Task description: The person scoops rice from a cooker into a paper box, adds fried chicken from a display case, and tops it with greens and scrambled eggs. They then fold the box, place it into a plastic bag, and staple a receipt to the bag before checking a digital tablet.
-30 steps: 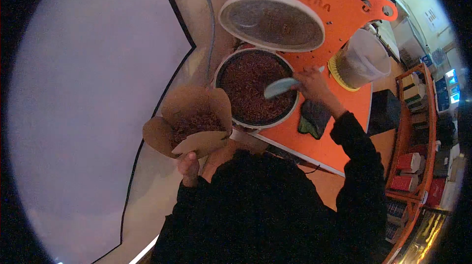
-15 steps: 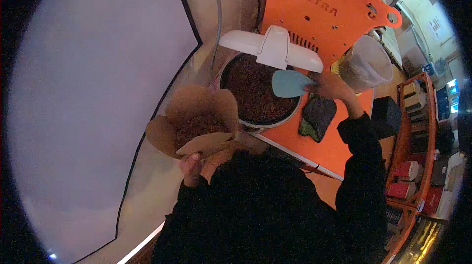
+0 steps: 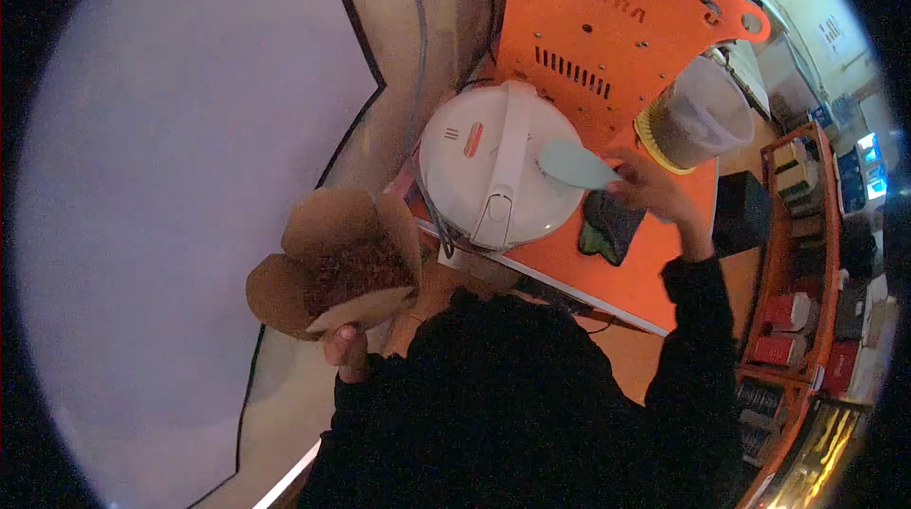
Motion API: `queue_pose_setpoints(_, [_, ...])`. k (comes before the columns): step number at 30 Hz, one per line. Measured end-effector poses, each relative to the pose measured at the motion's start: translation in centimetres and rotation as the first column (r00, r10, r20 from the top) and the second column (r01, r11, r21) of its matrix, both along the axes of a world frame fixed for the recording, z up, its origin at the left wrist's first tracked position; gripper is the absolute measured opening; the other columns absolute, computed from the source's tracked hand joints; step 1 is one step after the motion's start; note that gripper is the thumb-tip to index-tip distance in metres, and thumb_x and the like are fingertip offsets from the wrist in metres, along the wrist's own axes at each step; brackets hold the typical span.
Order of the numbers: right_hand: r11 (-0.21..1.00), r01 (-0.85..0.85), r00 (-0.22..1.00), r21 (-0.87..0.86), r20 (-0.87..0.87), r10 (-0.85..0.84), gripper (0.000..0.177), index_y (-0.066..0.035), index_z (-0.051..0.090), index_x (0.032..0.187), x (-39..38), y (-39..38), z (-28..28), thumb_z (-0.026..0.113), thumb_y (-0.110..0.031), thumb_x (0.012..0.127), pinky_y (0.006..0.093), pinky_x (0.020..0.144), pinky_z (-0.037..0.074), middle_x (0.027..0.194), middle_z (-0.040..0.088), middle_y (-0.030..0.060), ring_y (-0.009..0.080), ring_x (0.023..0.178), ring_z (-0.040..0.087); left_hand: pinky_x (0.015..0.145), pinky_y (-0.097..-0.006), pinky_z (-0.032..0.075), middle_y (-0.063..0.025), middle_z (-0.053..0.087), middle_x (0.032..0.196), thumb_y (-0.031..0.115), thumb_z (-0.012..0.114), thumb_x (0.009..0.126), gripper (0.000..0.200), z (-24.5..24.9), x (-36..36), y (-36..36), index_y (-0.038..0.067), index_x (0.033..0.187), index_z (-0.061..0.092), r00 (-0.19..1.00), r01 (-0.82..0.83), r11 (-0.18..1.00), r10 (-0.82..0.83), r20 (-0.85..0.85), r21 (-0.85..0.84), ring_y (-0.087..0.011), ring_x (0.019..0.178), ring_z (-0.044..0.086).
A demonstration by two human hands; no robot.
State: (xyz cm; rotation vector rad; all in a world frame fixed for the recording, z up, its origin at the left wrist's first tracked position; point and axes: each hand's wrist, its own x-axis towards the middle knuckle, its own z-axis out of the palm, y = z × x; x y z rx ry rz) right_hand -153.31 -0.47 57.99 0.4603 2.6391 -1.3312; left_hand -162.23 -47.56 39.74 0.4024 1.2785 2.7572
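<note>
On the orange counter [image 3: 607, 272] the cooker lid [image 3: 474, 177] is now sitting shut, scooping seemingly over; right hand [image 3: 650, 188] is gripping the scoop [image 3: 574, 166], left hand [image 3: 346, 350] the filled box [image 3: 332, 262].

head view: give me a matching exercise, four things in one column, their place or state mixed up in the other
Things
1. white round rice cooker
2. brown paper takeaway box
3. pale blue plastic paddle
4. dark green cloth

Place or state
a. held in the right hand
b. lid shut
c. lying on the orange counter, beside the cooker
d. flaps open, held up by the left hand

Pairs: 1-b, 2-d, 3-a, 4-c
</note>
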Motion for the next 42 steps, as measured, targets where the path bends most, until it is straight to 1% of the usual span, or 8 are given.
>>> queue_pose_setpoints(3, [0.937,0.117,0.955,0.328,-0.296,-0.015,0.039,-0.008,0.044,0.110,-2.7,-4.3,-3.1,0.058,-0.013,0.074,0.0321,0.058,0.044,0.080,0.055,0.0115,0.0211,0.071,0.056,0.086,-0.0400,0.036,-0.0139,0.051,0.104,0.018,0.066,0.065,0.047,0.4,-1.7,0.5,-0.002,0.104,0.046,0.999,0.038,0.999,-0.038,0.017,-0.032,-0.0278,0.097,0.048])
queue_pose_setpoints(9, [0.746,0.205,0.979,0.633,-0.136,-0.153,0.033,-0.006,0.054,0.101,-6.5,-11.6,-3.7,0.056,-0.022,0.072,0.0402,0.070,0.043,0.087,0.052,0.0154,0.0304,0.080,0.052,0.088,-0.0405,0.034,-0.0140,0.048,0.108,0.017,0.069,0.063,0.056,4.2,-7.4,7.8,-0.001,0.108,0.042,0.944,0.327,0.940,-0.330,-0.012,-0.098,-0.0277,0.101,0.045])
queue_pose_setpoints(16, [0.961,0.181,0.846,-0.209,-0.465,-0.260,0.046,-0.005,0.044,0.116,9.8,-10.0,0.9,0.049,-0.035,0.082,0.0349,0.083,0.039,0.107,0.049,0.0147,0.0267,0.099,0.047,0.091,-0.0410,0.032,-0.0142,0.044,0.112,0.017,0.072,0.059,0.066,7.9,-1.1,22.4,-0.001,0.113,0.037,0.552,0.805,0.537,-0.834,-0.013,-0.251,-0.0277,0.105,0.043])
queue_pose_setpoints(19, [0.682,-0.116,0.757,-0.722,-0.509,-0.409,0.071,-0.004,0.029,0.127,19.7,-12.0,-0.4,0.048,-0.052,0.078,0.0325,0.091,0.033,0.118,0.044,0.0147,0.0195,0.110,0.041,0.092,-0.0412,0.032,-0.0143,0.043,0.114,0.016,0.073,0.058,0.071,9.4,7.6,27.6,0.000,0.115,0.034,0.252,0.897,0.236,-0.968,-0.005,-0.374,-0.0276,0.106,0.041])
queue_pose_setpoints(21, [0.559,0.047,0.682,-0.828,-0.382,-0.624,0.080,-0.005,0.023,0.129,27.4,-13.9,-2.3,0.048,-0.057,0.074,0.0325,0.091,0.032,0.121,0.041,0.0156,0.0200,0.112,0.039,0.092,-0.0413,0.031,-0.0143,0.042,0.115,0.016,0.074,0.057,0.074,10.7,14.4,30.3,0.000,0.116,0.033,0.012,0.886,0.003,-1.000,0.017,-0.463,-0.0276,0.107,0.040])
queue_pose_setpoints(31, [-0.011,0.196,-0.184,-0.981,-0.026,-0.983,0.090,-0.006,0.011,0.132,58.9,-25.1,-2.3,0.064,-0.042,0.068,0.0384,0.101,0.018,0.135,0.017,0.0122,0.0250,0.125,0.018,0.096,-0.0412,0.028,-0.0141,0.032,0.125,0.018,0.078,0.054,0.094,16.4,52.5,37.0,0.003,0.126,0.020,-0.928,0.329,-0.771,-0.370,-0.037,-0.545,-0.0258,0.115,0.034])
queue_pose_setpoints(33, [-0.025,0.277,-0.308,-0.961,-0.064,-0.949,0.085,-0.006,0.014,0.131,63.4,-25.5,-5.4,0.063,-0.038,0.070,0.0386,0.101,0.018,0.135,0.018,0.0128,0.0252,0.124,0.019,0.095,-0.0402,0.030,-0.0137,0.029,0.128,0.022,0.077,0.058,0.094,11.4,57.1,36.8,0.005,0.128,0.016,-0.845,0.415,-0.621,-0.534,-0.029,-0.665,-0.0241,0.116,0.033])
queue_pose_setpoints(42, [-0.329,0.337,-0.559,-0.882,0.093,-0.824,0.085,-0.007,0.017,0.131,80.1,-18.3,-15.0,0.066,-0.034,0.068,0.0400,0.092,0.032,0.128,0.030,0.0125,0.0259,0.116,0.033,0.087,-0.0388,0.039,-0.0128,0.043,0.118,0.026,0.055,0.079,0.057,1.7,77.5,47.7,0.003,0.124,0.028,-0.626,0.215,-0.962,-0.003,0.780,0.169,-0.0260,0.103,0.045])
